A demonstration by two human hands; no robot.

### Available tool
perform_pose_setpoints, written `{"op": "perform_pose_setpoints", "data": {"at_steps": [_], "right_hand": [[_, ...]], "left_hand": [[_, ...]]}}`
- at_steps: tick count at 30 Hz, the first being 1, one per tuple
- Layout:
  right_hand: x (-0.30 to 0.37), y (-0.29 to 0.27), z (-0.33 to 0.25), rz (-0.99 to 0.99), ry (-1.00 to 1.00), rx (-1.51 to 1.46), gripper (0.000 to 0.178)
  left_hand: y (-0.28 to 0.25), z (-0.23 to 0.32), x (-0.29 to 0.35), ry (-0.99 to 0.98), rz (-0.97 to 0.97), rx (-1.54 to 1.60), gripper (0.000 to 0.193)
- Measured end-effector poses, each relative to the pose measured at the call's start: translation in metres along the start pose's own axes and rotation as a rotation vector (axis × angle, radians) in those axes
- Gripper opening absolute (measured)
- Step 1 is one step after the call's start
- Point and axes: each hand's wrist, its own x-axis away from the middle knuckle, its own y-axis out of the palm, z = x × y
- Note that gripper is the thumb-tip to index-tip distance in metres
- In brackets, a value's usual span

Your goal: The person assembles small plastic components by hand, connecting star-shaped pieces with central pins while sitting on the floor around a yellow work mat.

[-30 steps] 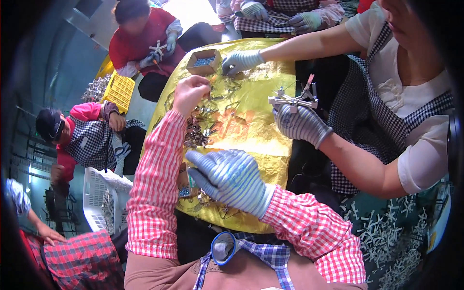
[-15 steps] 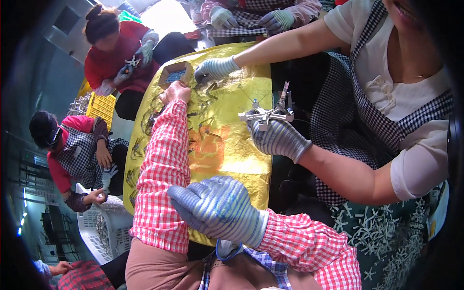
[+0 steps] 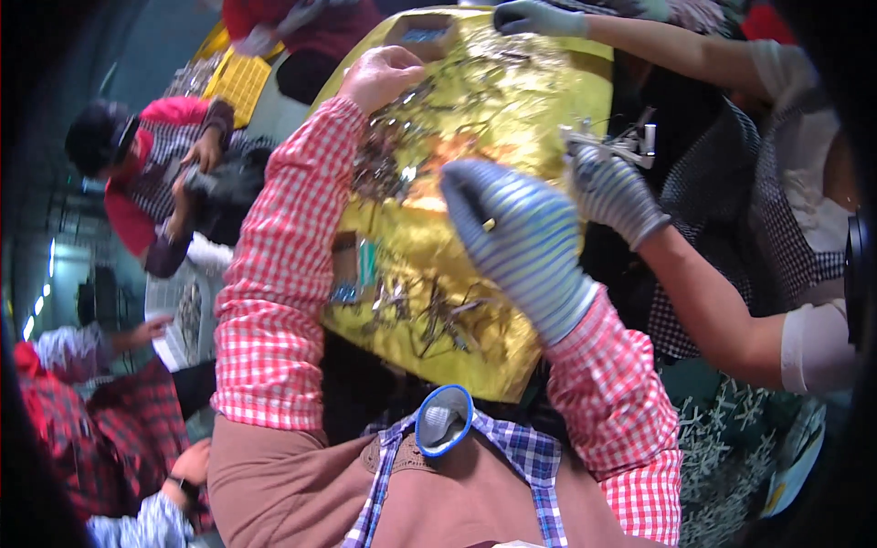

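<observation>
Head view: small metal parts (image 3: 388, 151) are lying left of centre and at lower centre, too tangled to count, on one yellow-covered surface (image 3: 502, 374). The bare left hand (image 3: 382, 77) is gathering its fingertips at upper centre; whether they are pinching anything, I cannot tell. The gloved right hand (image 3: 516, 239) is folding thumb against fingers right of centre, with one small yellow bit (image 3: 489, 224) showing between them. Since half a second ago, the right hand has been moving forward over the surface and the left easing back from the far box (image 3: 438, 49), probably meaning parts are being picked out. Two boxes are standing there, the near box (image 3: 344, 260) at centre left. At right, one co-worker's gloved hand (image 3: 614, 187) is holding one pale metal frame (image 3: 630, 143).
</observation>
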Motion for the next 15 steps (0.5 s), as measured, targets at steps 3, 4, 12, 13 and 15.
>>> {"op": "perform_pose_setpoints", "data": {"at_steps": [3,4,12,13,15], "right_hand": [[0.003,0.009,0.018,-0.128,0.073,0.118,0.014],[0.005,0.009,0.019,-0.26,0.11,0.178,0.015],[0.02,0.056,0.01,-0.751,0.059,0.252,0.014],[0.019,0.058,0.008,-0.76,0.055,0.259,0.014],[0.013,0.064,0.005,-0.888,0.092,0.316,0.015]], "left_hand": [[-0.036,0.012,0.091,0.08,-0.057,0.082,0.021],[-0.048,0.017,0.122,0.022,-0.075,0.121,0.02],[-0.064,-0.044,0.289,-0.263,-0.127,0.128,0.012],[-0.059,-0.046,0.295,-0.263,-0.132,0.099,0.013],[-0.051,-0.048,0.302,-0.284,-0.103,0.077,0.016]]}}
